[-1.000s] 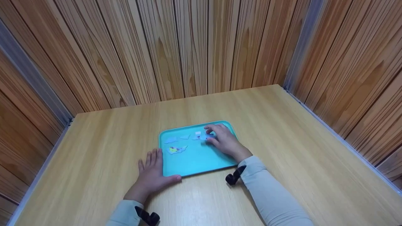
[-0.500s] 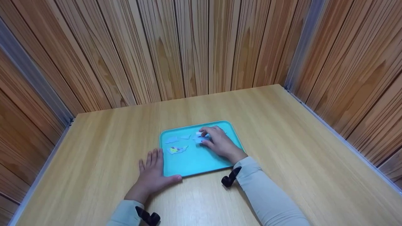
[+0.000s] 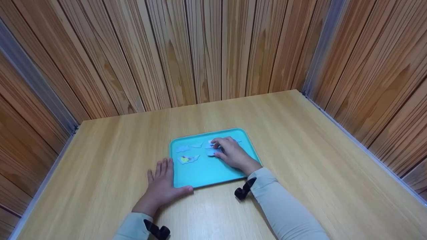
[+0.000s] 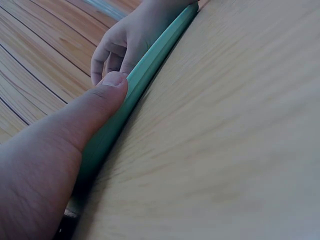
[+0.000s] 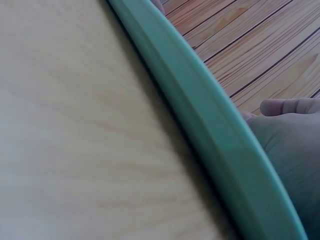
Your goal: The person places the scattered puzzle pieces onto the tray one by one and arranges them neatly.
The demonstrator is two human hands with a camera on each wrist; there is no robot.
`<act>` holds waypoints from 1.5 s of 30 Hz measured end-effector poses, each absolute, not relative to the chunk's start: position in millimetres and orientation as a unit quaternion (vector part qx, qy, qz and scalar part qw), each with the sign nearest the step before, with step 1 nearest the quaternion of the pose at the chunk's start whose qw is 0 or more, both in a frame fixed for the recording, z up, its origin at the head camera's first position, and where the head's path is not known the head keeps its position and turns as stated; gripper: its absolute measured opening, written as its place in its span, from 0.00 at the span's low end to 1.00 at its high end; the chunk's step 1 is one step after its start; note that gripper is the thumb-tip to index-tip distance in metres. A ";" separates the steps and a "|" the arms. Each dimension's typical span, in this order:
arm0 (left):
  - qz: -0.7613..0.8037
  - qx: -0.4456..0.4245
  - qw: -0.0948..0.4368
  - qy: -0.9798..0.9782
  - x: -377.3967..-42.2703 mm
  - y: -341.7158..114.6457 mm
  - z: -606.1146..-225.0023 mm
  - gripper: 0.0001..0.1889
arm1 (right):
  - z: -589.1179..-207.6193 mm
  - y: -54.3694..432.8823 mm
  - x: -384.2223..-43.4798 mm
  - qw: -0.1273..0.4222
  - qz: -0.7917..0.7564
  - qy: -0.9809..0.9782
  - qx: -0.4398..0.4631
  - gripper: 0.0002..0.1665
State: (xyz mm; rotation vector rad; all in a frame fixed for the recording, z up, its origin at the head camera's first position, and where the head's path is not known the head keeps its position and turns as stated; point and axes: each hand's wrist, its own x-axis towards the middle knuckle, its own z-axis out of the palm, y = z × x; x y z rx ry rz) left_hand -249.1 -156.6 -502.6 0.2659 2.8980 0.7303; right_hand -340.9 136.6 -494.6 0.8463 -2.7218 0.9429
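A turquoise tray lies on the table, with several flat, irregular picture pieces, mostly pale blue, on it. My right hand is over its right half, pinching a pale blue picture piece low against the tray; the fingers partly cover it. Just behind is another piece with a white patch, partly hidden by the index finger. My left hand lies spread at the near left corner, its thumb on the tray's rim. The right wrist view shows the tray wall and part of my right hand.
To the left on the tray are a piece with yellow print and two pale blue pieces, one of them a larger piece. The wooden table surrounds the tray. Plank walls stand behind and at both sides.
My right hand has moved left and slightly nearer, bringing the pale blue piece from the right to just in front of the white-patched one. My left hand has stayed put.
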 end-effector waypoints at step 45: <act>0.256 0.095 0.092 0.958 -251.3 -158.4 -504.8 0.72 | -496.2 139.7 -339.1 0.062 0.311 -0.914 0.254 0.24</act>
